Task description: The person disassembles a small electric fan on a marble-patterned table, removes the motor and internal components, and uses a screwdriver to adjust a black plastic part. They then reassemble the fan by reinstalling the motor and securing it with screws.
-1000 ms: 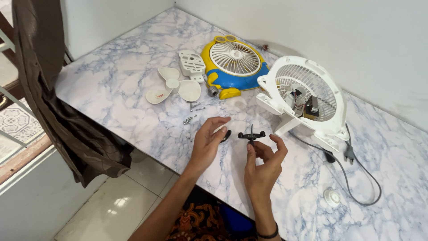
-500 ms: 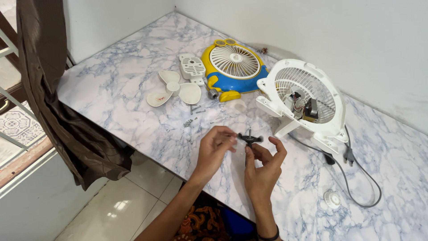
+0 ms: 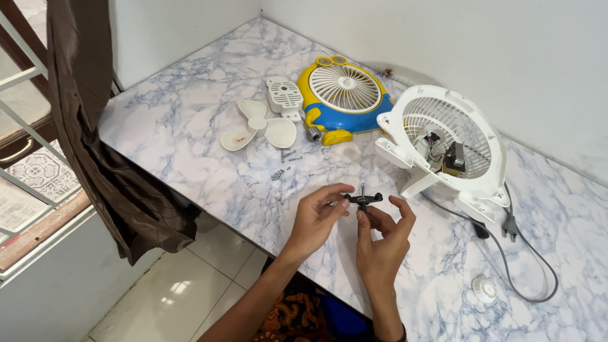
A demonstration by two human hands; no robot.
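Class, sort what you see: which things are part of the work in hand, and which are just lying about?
In hand: black part, held by left hand and right hand.

Lying about: white housing, yellow grille, blade, screws, white cover, plug, curtain.

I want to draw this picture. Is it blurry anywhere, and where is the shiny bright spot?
Head view: sharp nearly everywhere; the small black part between the left hand and right hand is clear. A bright glare patch sits on the floor tile. Soft shadows lie under the white fan housing on the marble table.
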